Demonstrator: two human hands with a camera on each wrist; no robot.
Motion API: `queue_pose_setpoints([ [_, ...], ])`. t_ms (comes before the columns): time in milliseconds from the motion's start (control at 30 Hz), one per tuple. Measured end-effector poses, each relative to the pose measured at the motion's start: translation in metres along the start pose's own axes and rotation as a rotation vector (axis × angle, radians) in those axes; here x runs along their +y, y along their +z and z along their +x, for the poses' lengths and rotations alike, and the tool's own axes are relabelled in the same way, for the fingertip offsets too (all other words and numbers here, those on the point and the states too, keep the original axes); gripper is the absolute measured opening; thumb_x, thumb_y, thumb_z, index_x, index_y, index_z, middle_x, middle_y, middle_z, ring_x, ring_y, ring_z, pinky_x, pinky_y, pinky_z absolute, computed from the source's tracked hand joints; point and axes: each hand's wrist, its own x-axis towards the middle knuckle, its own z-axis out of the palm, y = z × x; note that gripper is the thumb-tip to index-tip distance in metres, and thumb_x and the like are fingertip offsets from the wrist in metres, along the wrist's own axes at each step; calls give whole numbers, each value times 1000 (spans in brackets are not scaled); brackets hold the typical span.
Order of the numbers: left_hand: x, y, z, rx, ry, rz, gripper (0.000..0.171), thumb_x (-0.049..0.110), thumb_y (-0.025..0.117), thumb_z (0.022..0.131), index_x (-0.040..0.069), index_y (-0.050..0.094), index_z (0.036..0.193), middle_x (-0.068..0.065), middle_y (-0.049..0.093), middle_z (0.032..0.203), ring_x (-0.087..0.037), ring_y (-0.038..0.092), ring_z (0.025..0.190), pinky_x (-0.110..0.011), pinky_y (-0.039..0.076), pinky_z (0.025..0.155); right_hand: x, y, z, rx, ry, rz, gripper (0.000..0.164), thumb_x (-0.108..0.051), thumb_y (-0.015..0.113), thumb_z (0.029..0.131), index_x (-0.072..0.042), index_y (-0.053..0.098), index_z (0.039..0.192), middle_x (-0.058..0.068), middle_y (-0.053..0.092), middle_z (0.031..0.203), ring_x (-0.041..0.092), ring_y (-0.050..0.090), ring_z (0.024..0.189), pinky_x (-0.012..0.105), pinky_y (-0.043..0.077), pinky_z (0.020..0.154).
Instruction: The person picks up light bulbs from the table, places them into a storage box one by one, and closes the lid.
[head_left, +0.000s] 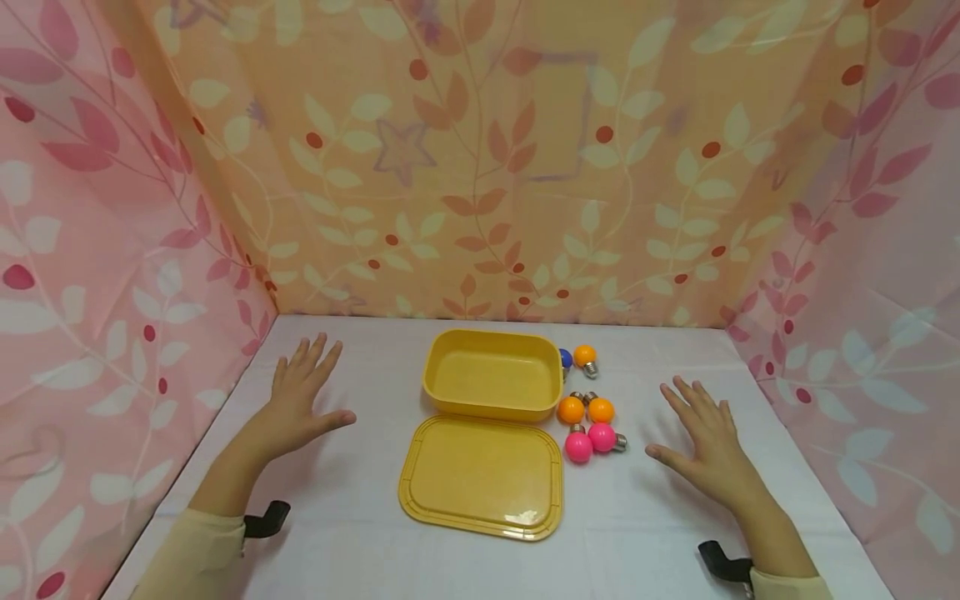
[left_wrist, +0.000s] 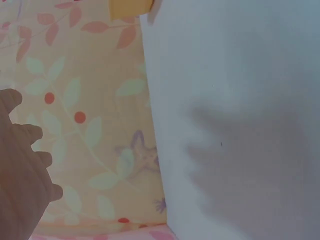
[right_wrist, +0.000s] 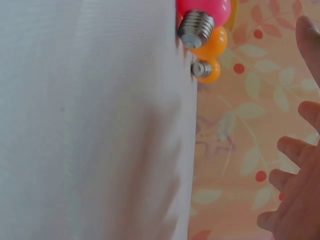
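Both hands hover over the white table with fingers spread, holding nothing. My left hand (head_left: 300,408) is at the left, apart from everything; its shadow falls on the cloth in the left wrist view. At the right, my right hand (head_left: 705,442) is nearest to the light bulbs. A yellow plastic box (head_left: 495,408) stands uncovered at the middle back, nothing inside it. In front of it lies its yellow lid (head_left: 480,475). Beside them are two pink bulbs (head_left: 578,447), several orange bulbs (head_left: 571,409) and a blue bulb (head_left: 566,358), partly hidden by the box.
A white cloth (head_left: 337,542) covers the table. Leaf-patterned curtains (head_left: 465,167) close off the back, with pink ones (head_left: 97,250) on both sides. Black wrist mounts (head_left: 267,520) are strapped at each sleeve.
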Motion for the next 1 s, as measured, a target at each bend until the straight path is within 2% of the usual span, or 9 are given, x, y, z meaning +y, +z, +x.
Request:
queue_pose_setpoints([
  [167, 4, 6, 7, -8, -3, -92, 113, 50, 80, 84, 20, 9, 167, -19, 1, 172, -40, -12, 158, -70, -12, 121, -1, 4, 1, 3, 10, 26, 100, -39, 87, 79, -23, 33, 162, 20, 35, 162, 48, 21, 151, 74, -3, 121],
  [367, 11, 17, 17, -26, 0, -202, 114, 52, 79, 85, 17, 7, 167, -19, 2, 172, -40, -9, 158, -70, -7, 123, -1, 9, 1, -9, 58, 89, 99, -35, 87, 82, -23, 32, 163, 19, 37, 162, 45, 22, 152, 68, -3, 125],
  [500, 13, 26, 23, -42, -26, -269, 113, 49, 79, 86, 18, 6, 167, -15, 0, 173, -39, -8, 158, -69, -5, 124, -1, 12, 2, -18, 70, 129, 95, -33, 85, 84, -21, 32, 162, 20, 39, 161, 47, 24, 150, 67, 0, 125],
  [700, 16, 39, 32, -47, -72, -353, 110, 45, 79, 87, 25, 6, 167, -7, 0, 174, -38, -3, 159, -73, 6, 122, -2, 15, 3, -32, 87, 196, 90, -30, 84, 86, -23, 35, 161, 21, 42, 158, 50, 28, 147, 68, 5, 125],
  [767, 18, 43, 34, -49, -81, -382, 109, 45, 79, 88, 24, 7, 167, -6, 1, 174, -37, -2, 159, -72, 7, 122, -3, 15, 4, -35, 92, 218, 89, -29, 84, 86, -23, 36, 161, 21, 42, 158, 51, 28, 146, 67, 6, 125],
  [933, 22, 52, 39, -58, -94, -436, 106, 45, 78, 89, 21, 10, 167, -6, 3, 174, -36, 1, 159, -70, 7, 123, -5, 17, 5, -37, 99, 258, 86, -27, 84, 86, -22, 39, 159, 24, 43, 156, 52, 31, 144, 72, 9, 122],
  [1000, 23, 57, 41, -64, -97, -445, 106, 46, 78, 90, 23, 9, 167, -5, 2, 174, -36, 1, 159, -69, 7, 124, -5, 18, 5, -40, 104, 268, 85, -27, 84, 86, -22, 40, 159, 24, 42, 156, 51, 32, 144, 75, 14, 119],
])
